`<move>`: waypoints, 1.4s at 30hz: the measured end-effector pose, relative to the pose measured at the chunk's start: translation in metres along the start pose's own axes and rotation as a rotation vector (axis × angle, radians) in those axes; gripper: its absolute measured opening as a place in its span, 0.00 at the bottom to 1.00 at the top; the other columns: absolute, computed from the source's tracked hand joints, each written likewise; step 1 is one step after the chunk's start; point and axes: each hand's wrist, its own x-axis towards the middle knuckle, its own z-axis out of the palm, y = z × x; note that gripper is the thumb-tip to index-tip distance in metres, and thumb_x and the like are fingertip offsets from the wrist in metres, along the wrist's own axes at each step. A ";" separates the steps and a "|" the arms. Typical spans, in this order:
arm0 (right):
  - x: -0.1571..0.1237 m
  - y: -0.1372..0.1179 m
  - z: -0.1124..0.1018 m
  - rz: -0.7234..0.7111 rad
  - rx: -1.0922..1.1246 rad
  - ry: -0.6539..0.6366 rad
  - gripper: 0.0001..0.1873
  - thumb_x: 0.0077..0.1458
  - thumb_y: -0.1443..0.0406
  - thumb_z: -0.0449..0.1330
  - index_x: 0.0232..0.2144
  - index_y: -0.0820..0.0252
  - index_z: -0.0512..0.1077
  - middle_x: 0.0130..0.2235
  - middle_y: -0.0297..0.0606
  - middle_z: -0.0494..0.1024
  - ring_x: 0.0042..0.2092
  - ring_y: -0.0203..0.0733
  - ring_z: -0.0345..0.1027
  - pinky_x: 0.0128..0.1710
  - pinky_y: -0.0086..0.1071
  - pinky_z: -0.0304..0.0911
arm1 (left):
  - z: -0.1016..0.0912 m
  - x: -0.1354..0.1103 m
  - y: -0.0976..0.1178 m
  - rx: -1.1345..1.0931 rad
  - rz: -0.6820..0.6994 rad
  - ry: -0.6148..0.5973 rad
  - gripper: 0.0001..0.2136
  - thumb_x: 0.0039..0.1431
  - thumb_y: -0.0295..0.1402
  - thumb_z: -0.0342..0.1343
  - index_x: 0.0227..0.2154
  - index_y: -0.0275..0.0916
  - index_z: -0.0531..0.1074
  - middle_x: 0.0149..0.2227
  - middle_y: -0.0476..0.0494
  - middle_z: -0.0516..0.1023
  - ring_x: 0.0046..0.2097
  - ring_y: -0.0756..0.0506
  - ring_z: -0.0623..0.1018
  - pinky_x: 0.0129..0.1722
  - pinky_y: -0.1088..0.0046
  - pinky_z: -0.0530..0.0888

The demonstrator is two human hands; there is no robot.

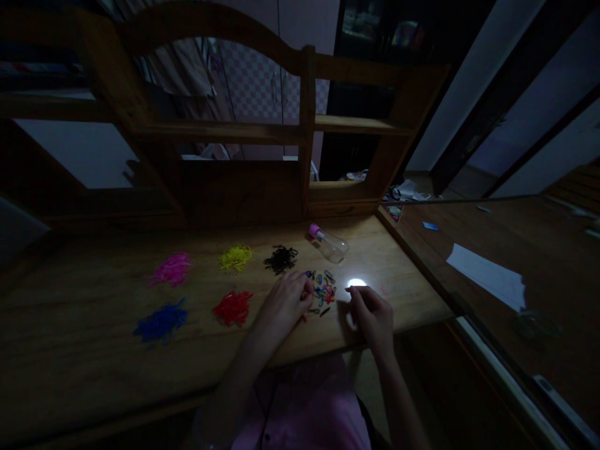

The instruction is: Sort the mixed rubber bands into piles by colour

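My left hand [287,299] is curled at the left edge of a small mixed pile [322,289] of multicoloured loops that look like little elastic bands. Its fingertips are bunched together, and what they hold, if anything, is too small to make out. Right of that pile, my right hand [375,315] is raised slightly with thumb and forefinger pinched. A tiny reddish spot shows at its fingertips, too small to name. Single-colour piles lie to the left: red [233,308], blue [162,322], pink [172,269], yellow [235,257] and black [280,259].
A clear bottle with a pink cap [330,244] lies on its side behind the mixed pile. The wooden desk [94,369] has a shelf unit [244,190] along its back. Farther right, white paper [487,275] and a blue card [430,226] rest on another brown surface.
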 end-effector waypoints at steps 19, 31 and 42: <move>0.000 -0.003 -0.001 -0.019 -0.020 0.014 0.17 0.58 0.54 0.57 0.35 0.61 0.77 0.26 0.34 0.74 0.26 0.37 0.65 0.26 0.27 0.58 | -0.025 -0.032 0.000 -0.004 0.025 -0.244 0.08 0.58 0.23 0.52 0.33 0.43 0.71 0.39 0.48 0.75 0.42 0.45 0.74 0.41 0.71 0.66; 0.000 -0.002 -0.001 -0.058 -0.061 -0.006 0.15 0.59 0.55 0.57 0.34 0.59 0.77 0.30 0.34 0.76 0.31 0.38 0.69 0.31 0.28 0.61 | -0.019 -0.031 0.001 -0.031 0.088 -0.213 0.08 0.64 0.25 0.44 0.36 0.41 0.67 0.41 0.44 0.72 0.43 0.45 0.72 0.41 0.71 0.68; -0.002 -0.007 0.009 -0.306 -0.346 -0.215 0.13 0.60 0.57 0.57 0.43 0.51 0.76 0.36 0.36 0.73 0.32 0.37 0.69 0.31 0.29 0.60 | -0.020 -0.040 -0.021 -0.203 -0.213 0.096 0.11 0.60 0.30 0.51 0.43 0.40 0.75 0.44 0.42 0.79 0.45 0.43 0.77 0.46 0.67 0.72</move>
